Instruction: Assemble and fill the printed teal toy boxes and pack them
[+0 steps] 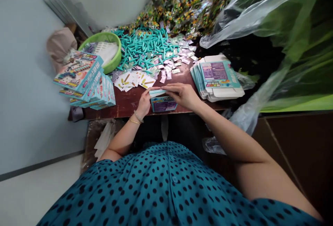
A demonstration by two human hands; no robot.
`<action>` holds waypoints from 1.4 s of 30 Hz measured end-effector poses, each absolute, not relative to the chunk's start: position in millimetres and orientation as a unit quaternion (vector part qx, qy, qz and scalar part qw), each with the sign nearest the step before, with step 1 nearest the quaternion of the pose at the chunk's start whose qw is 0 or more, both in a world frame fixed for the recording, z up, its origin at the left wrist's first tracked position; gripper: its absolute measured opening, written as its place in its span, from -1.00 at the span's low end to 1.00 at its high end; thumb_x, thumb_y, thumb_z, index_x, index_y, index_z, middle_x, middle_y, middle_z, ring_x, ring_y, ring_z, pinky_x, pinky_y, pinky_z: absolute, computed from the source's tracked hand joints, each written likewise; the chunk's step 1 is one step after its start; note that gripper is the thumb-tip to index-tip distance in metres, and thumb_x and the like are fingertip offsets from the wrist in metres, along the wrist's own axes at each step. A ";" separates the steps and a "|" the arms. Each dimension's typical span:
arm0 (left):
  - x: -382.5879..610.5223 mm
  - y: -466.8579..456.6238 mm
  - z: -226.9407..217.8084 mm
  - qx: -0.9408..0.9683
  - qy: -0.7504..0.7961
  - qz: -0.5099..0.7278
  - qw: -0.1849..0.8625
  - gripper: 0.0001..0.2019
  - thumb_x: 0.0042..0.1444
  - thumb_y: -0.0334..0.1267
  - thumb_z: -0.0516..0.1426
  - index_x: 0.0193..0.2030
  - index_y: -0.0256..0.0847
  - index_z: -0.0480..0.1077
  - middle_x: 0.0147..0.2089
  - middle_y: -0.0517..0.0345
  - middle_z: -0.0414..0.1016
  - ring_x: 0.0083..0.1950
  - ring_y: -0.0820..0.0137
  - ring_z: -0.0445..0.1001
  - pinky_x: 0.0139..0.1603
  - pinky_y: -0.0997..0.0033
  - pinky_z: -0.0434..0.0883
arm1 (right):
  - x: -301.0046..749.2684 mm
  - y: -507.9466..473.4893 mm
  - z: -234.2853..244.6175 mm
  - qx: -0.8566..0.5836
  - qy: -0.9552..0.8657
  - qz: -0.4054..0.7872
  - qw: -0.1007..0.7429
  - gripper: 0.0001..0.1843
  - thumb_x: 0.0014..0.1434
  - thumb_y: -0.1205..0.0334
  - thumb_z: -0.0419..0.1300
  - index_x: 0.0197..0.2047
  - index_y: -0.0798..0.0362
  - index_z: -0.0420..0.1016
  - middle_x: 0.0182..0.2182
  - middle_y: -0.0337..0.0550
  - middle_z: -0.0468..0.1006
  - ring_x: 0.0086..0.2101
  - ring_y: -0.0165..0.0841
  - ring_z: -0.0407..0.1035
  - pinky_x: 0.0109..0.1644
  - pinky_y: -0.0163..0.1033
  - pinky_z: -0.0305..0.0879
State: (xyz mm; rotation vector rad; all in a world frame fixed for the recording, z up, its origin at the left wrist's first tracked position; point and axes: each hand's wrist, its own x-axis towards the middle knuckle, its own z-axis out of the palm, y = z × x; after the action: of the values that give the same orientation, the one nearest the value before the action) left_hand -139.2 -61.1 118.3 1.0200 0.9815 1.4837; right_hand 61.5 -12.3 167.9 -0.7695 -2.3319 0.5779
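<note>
Small teal box at the near edge of the brown table, gripped from both ends. Left hand curled around its left end, right hand closed over the top flap, fingers pressed together. Beyond: loose cards, heap of teal sticks. Flat cartons stacked right, finished boxes left, possibly overhanging the edge.

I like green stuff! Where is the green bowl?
In the head view, the green bowl sits at the table's far left, between the stacked boxes and the teal stick pile.
</note>
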 end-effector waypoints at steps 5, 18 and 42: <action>-139.7 -75.1 113.5 0.486 0.397 0.661 0.411 -0.60 0.34 0.05 0.04 0.09 -0.13 0.51 0.13 -0.02 0.59 0.27 0.13 0.49 0.35 0.01 0.37 | 67.3 -13.3 168.3 -0.291 -0.904 0.159 0.268 -0.61 0.46 0.14 0.06 0.20 -0.06 0.59 0.12 -0.05 0.62 0.01 -0.15 0.53 0.11 -0.02 0.41; -138.4 -113.1 67.7 0.536 0.577 0.491 0.372 -0.47 -0.06 -0.10 0.42 0.05 -0.21 0.47 0.00 -0.08 0.60 0.07 0.10 0.55 0.25 -0.04 0.42 | 82.9 -32.1 142.3 -0.256 -0.887 0.187 0.336 -0.50 0.42 0.08 0.09 0.38 -0.12 0.38 0.32 0.01 0.40 0.30 -0.05 0.28 0.37 0.18 0.26; -339.1 -143.4 246.2 0.549 0.732 0.312 -0.257 -0.55 0.30 -0.14 0.13 0.29 -0.14 0.43 0.34 -0.14 0.43 0.42 -0.07 0.26 0.43 -0.17 0.06 | 129.4 -77.3 23.9 -0.408 -0.791 0.293 0.350 -0.64 0.33 -0.02 0.13 0.01 -0.11 0.67 0.09 0.04 0.61 0.09 -0.01 0.54 0.23 0.20 0.47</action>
State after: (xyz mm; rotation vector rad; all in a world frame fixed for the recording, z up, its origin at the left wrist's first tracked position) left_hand -339.1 -143.4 246.2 2.0787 2.7724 1.1801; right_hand 129.4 -77.3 23.9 -1.0557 -2.0490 0.7590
